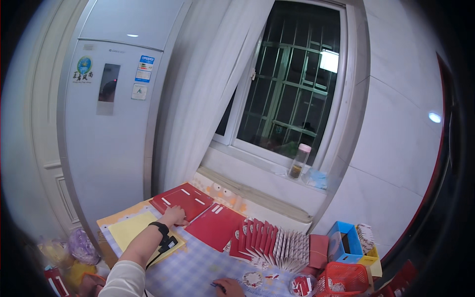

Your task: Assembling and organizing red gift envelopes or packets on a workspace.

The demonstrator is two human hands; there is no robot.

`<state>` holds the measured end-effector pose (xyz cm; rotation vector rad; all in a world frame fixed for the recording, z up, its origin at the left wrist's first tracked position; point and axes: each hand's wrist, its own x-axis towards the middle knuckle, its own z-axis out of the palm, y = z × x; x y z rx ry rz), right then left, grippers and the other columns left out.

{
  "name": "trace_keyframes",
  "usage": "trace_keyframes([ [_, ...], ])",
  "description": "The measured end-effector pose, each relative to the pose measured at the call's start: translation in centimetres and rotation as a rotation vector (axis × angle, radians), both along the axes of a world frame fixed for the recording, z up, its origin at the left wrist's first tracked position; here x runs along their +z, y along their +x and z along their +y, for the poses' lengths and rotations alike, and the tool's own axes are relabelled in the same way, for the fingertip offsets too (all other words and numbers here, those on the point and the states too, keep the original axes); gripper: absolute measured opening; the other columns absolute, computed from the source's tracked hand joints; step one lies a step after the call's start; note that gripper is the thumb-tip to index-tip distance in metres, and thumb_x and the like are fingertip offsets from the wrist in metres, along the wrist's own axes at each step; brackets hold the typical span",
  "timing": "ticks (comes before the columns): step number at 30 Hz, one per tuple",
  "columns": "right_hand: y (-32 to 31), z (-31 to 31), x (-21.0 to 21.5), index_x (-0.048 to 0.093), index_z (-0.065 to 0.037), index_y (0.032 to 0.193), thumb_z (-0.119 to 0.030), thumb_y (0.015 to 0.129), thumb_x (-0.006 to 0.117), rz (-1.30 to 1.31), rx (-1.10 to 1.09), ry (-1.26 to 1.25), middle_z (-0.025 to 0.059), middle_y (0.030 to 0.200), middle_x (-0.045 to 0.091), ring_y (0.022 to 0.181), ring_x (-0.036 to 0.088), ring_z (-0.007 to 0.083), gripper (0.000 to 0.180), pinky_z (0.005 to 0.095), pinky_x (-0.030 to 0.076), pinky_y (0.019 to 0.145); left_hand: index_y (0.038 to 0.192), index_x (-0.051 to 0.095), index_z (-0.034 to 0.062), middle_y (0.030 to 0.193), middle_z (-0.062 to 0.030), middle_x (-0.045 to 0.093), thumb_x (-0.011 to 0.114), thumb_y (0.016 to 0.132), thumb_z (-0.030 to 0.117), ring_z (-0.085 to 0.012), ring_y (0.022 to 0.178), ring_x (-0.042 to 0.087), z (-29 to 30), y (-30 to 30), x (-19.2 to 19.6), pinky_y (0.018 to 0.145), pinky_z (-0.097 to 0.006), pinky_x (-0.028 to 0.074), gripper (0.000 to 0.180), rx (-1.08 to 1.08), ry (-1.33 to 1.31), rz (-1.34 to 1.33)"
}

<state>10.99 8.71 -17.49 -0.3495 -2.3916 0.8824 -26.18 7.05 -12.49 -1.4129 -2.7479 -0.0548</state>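
My left hand (173, 216) reaches to the far left of the table, its fingers spread at the near edge of a red card sheet (184, 197) with white strips. A pale yellow sheet (129, 228) lies beneath and beside my left forearm, which wears a black wrist strap with a small device (168, 243). Right of this hand lies another red sheet (217, 227) with two white strips. At the lower edge, my right hand (230, 287) is partly cut off; its fingers are curled near a small dark object too unclear to name. A round patterned paper piece (252, 279) is near it.
A fanned row of red and patterned folded cards (269, 242) stands on the right. Beyond are a blue bin (345, 242), an orange-red basket (344, 278) and a round tub of red pieces (302, 285). A bottle (299, 162) stands on the windowsill.
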Motion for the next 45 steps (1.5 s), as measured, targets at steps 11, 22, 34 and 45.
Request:
trace_keyframes([
  [11,-0.1,0.3,-0.4,0.058,-0.002,0.087,-0.007,0.072,0.054,0.07,0.02,0.092,0.017,0.089,0.058,0.083,0.052,0.0359,0.017,0.0397,0.043,0.076,0.089,0.066,0.0117,0.086,-0.0114,0.063,0.064,0.063,0.051,-0.0262,0.084,0.061,1.1,-3.7,-1.1,0.072,-0.036,0.049,0.047,-0.004,-0.013,-0.183],
  [22,0.1,0.3,-0.5,0.058,-0.004,0.09,-0.008,0.071,0.055,0.081,-0.011,0.113,0.016,0.089,0.057,0.082,0.053,0.0347,0.019,0.0392,0.044,0.075,0.082,0.067,0.0107,0.082,-0.0092,0.065,0.067,0.059,0.052,-0.0246,0.08,0.062,0.0,0.7,2.1,0.07,-0.035,0.05,0.047,0.02,-0.113,-0.028],
  [34,-0.2,0.3,0.1,0.057,-0.002,0.087,-0.005,0.069,0.054,0.114,0.037,0.153,0.0171,0.086,0.057,0.08,0.054,0.036,0.019,0.04,0.045,0.072,0.082,0.067,0.0093,0.084,-0.0107,0.065,0.068,0.057,0.047,-0.0238,0.081,0.063,0.3,0.5,2.1,0.07,-0.034,0.05,0.046,0.053,-0.056,-0.054],
  [45,-0.4,0.2,-0.3,0.057,-0.002,0.086,-0.006,0.067,0.053,0.08,0.011,0.107,0.0169,0.087,0.057,0.081,0.053,0.0358,0.019,0.0402,0.044,0.073,0.082,0.067,0.0067,0.084,-0.0127,0.064,0.063,0.061,0.037,-0.0265,0.081,0.062,0.6,0.2,2.6,0.071,-0.035,0.05,0.037,0.068,-0.058,-0.051],
])
